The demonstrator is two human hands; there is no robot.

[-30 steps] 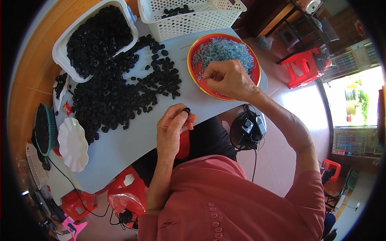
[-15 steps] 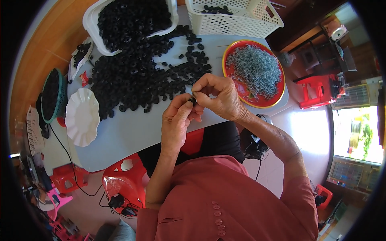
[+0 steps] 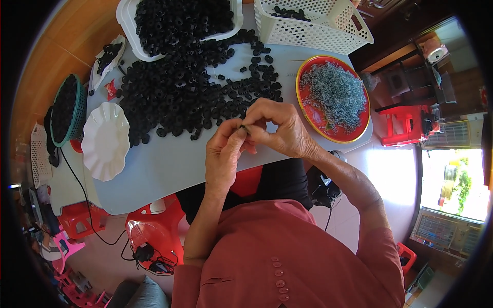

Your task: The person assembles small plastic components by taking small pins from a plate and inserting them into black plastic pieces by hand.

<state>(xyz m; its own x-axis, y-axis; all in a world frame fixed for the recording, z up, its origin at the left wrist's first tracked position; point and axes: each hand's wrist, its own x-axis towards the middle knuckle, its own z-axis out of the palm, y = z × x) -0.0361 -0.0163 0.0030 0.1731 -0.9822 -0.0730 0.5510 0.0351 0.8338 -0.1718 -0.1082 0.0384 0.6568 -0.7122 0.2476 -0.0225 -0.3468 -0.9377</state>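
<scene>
My left hand point(image 3: 222, 159) pinches a small black part point(image 3: 245, 129) between thumb and forefinger, mostly hidden by the fingertips. Against it, my right hand point(image 3: 283, 128) closes its thumb and forefinger in a pinch; whatever is between them is too small to make out. Both hands meet over the near edge of the grey table point(image 3: 154, 179). Beyond them spreads a large heap of black ring-shaped parts point(image 3: 174, 95). To the right of my right hand, a red tray with a yellow rim point(image 3: 303, 102) holds a mound of tiny silvery pieces point(image 3: 336, 95).
A white tub point(image 3: 126, 25) of black parts stands at the back, beside a white perforated basket point(image 3: 308, 33). At left are a scalloped white dish point(image 3: 105, 143) and a green basket point(image 3: 77, 118) of dark pieces. A red stool point(image 3: 154, 226) stands below the table.
The view has shifted slightly, so the table things sit a little further right. My hands stay together, and the black part is now more covered by my fingertips.
</scene>
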